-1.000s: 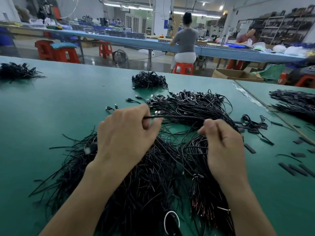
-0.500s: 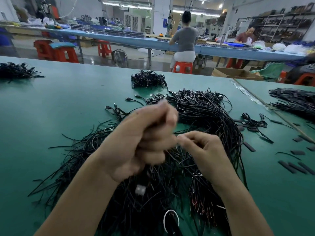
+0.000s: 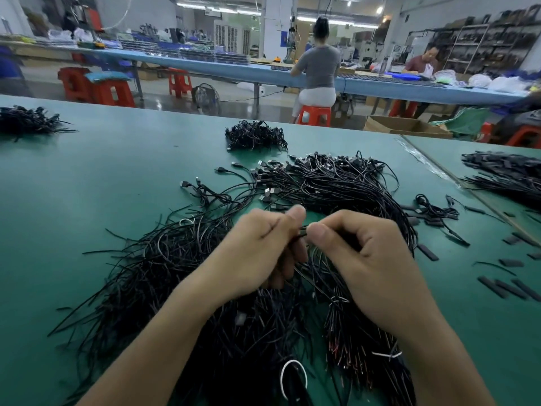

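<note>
Here the left hand (image 3: 263, 250) and the right hand (image 3: 371, 259) meet thumb to thumb. Both have their fingers curled in, and each pinches the same thin black cable (image 3: 303, 235) between thumb and forefinger. Only a short bit of that cable shows in the gap between the thumbs. The rest is hidden inside the fists, and where it runs on cannot be told among the others. The left fingertips are blurred.

Both hands are over the middle of the big heap of cables (image 3: 336, 186), which spreads on the green table (image 3: 87, 186). The forearms cover much of the heap's near part, and the bottom of the view cuts off its near edge. At the heap's far side plugs (image 3: 268, 191) stick out; whether they bear any print cannot be told at this size. In the heap's near part lie a white loop (image 3: 292, 361) and a white tie (image 3: 384, 354) round a bunch with reddish wire ends.

Just beyond the heap sits a small bundle (image 3: 254, 135). Well to the heap's left is a far bundle (image 3: 26, 121), cut off by the edge. Right of the heap lie short black strips (image 3: 503, 288), and farther right a pile (image 3: 506, 177), also cut off.
</note>
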{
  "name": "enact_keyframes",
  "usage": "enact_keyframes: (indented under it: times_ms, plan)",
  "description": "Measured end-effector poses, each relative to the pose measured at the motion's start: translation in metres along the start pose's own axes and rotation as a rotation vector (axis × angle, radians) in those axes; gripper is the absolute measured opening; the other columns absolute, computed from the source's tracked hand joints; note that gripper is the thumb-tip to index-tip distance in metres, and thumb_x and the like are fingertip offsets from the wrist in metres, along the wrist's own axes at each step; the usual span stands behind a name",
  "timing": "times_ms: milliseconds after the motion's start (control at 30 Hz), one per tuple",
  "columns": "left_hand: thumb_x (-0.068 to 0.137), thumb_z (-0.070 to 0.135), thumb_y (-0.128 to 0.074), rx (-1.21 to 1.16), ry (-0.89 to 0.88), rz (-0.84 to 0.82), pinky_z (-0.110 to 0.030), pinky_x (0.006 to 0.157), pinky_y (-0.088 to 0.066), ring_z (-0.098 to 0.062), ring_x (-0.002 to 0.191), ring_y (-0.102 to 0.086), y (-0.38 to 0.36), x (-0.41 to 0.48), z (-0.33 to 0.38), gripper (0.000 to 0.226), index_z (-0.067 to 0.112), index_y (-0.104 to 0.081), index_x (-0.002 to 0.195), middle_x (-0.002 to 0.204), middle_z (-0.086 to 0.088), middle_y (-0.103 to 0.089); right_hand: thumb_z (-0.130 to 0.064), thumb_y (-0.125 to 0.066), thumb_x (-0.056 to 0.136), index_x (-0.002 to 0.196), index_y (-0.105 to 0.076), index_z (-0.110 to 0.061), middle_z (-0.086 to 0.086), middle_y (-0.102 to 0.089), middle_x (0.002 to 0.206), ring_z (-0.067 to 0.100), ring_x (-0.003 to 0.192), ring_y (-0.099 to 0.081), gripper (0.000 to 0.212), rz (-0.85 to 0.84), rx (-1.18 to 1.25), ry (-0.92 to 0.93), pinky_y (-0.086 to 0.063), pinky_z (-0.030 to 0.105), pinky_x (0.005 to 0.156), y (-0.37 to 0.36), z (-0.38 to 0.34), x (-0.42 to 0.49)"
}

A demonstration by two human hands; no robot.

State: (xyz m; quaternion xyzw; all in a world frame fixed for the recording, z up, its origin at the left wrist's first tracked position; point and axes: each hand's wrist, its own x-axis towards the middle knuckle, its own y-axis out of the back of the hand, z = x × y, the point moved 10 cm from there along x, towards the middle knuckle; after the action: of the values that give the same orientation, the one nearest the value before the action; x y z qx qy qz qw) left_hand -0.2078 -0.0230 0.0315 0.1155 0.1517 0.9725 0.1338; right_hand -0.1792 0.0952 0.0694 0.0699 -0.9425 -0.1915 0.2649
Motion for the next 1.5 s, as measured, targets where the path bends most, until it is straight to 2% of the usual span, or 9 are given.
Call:
enact_keyframes:
  times_ms: [267, 433, 533, 667, 867, 1067, 1233, 1367, 1500]
  plan:
    - [0.102, 0.051, -0.037, -0.730, 0.137, -0.521, -0.012, 0.030, -0.027, -0.003, 0.028, -0.035, -0.039, -0.021, 0.015, 0.058, 0.013, -0.050, 0.060, 0.041, 0.005, -0.038, -0.048, -0.065, 0.080, 0.072, -0.073, -0.026, -0.005, -0.047, 0.053, 0.014, 0.050, -0.037, 0.025, 0.047, 0.300, -0.149, -0.028, 0.020, 0.045, -0.006, 0.023, 0.000]
    - [0.098, 0.039, -0.044, -1.128, -0.048, -0.295, -0.015, 0.042, -0.048, -0.004, 0.046, -0.058, -0.012, -0.004, 0.027, 0.043, 0.012, -0.071, 0.078, 0.060, 0.004, -0.060, -0.043, -0.051, 0.096, 0.076, -0.065, -0.023, -0.001, -0.047, 0.057, 0.017, 0.052, -0.038, 0.032, -0.131, 0.065, -0.145, -0.032, 0.040, 0.047, -0.034, 0.017, -0.002]
    - [0.097, 0.035, -0.044, -1.035, -0.137, -0.019, -0.024, 0.069, -0.059, -0.015, 0.078, -0.072, 0.007, 0.005, 0.014, 0.042, 0.009, -0.078, 0.097, 0.085, -0.004, -0.073, -0.037, -0.049, 0.102, 0.077, -0.060, -0.021, -0.006, -0.049, 0.053, 0.010, 0.047, -0.036, 0.032, -0.258, -0.099, -0.169, -0.034, 0.037, 0.045, -0.045, 0.016, -0.007]
    - [0.097, 0.032, -0.045, -0.313, -0.198, 0.283, -0.025, 0.076, -0.058, -0.018, 0.089, -0.074, 0.029, 0.003, 0.006, 0.036, 0.009, -0.072, 0.105, 0.093, -0.007, -0.076, -0.031, -0.056, 0.098, 0.079, -0.067, -0.027, -0.010, -0.056, 0.056, 0.005, 0.043, -0.040, 0.023, -0.278, -0.216, -0.135, -0.035, 0.025, 0.043, -0.035, 0.010, -0.009]
    - [0.104, 0.048, -0.036, -0.083, 0.085, -0.153, -0.016, 0.036, -0.036, -0.008, 0.032, -0.047, -0.020, -0.003, -0.006, 0.061, 0.021, -0.068, 0.059, 0.044, 0.003, -0.056, -0.035, -0.073, 0.084, 0.073, -0.070, -0.028, -0.018, -0.052, 0.051, 0.001, 0.045, -0.042, 0.014, 0.042, -0.043, -0.017, -0.032, 0.009, 0.046, 0.009, 0.001, 0.000]
    - [0.098, 0.049, -0.040, -0.773, 0.117, -0.498, -0.012, 0.029, -0.030, -0.001, 0.028, -0.034, -0.037, -0.014, 0.016, 0.052, 0.019, -0.050, 0.056, 0.039, 0.009, -0.042, -0.047, -0.067, 0.082, 0.077, -0.071, -0.023, -0.004, -0.051, 0.055, 0.014, 0.051, -0.040, 0.025, 0.063, 0.278, -0.147, -0.032, 0.026, 0.045, -0.002, 0.023, 0.000]
    - [0.097, 0.035, -0.047, -1.247, -0.089, -0.199, -0.017, 0.049, -0.053, -0.006, 0.052, -0.063, 0.004, 0.003, 0.027, 0.040, 0.013, -0.070, 0.074, 0.065, 0.001, -0.067, -0.037, -0.056, 0.098, 0.084, -0.071, -0.033, 0.000, -0.055, 0.057, 0.011, 0.048, -0.040, 0.021, -0.139, -0.018, -0.209, -0.032, 0.033, 0.043, -0.040, 0.029, -0.003]
    - [0.098, 0.031, -0.045, -0.665, -0.207, 0.185, -0.027, 0.078, -0.059, -0.020, 0.091, -0.073, 0.029, 0.005, 0.010, 0.035, 0.008, -0.072, 0.101, 0.098, -0.008, -0.076, -0.028, -0.052, 0.102, 0.088, -0.067, -0.026, -0.001, -0.050, 0.054, 0.008, 0.044, -0.036, 0.020, -0.344, -0.119, -0.201, -0.031, 0.029, 0.041, -0.060, 0.023, -0.011]
    - [0.104, 0.023, -0.046, 0.088, -0.162, 0.223, -0.023, 0.068, -0.059, -0.010, 0.074, -0.072, 0.023, 0.003, 0.007, 0.027, 0.019, -0.070, 0.092, 0.081, 0.001, -0.075, -0.031, -0.061, 0.096, 0.081, -0.069, -0.025, -0.005, -0.054, 0.056, 0.006, 0.046, -0.041, 0.018, -0.328, -0.190, -0.169, -0.035, 0.026, 0.044, -0.040, 0.021, -0.010]
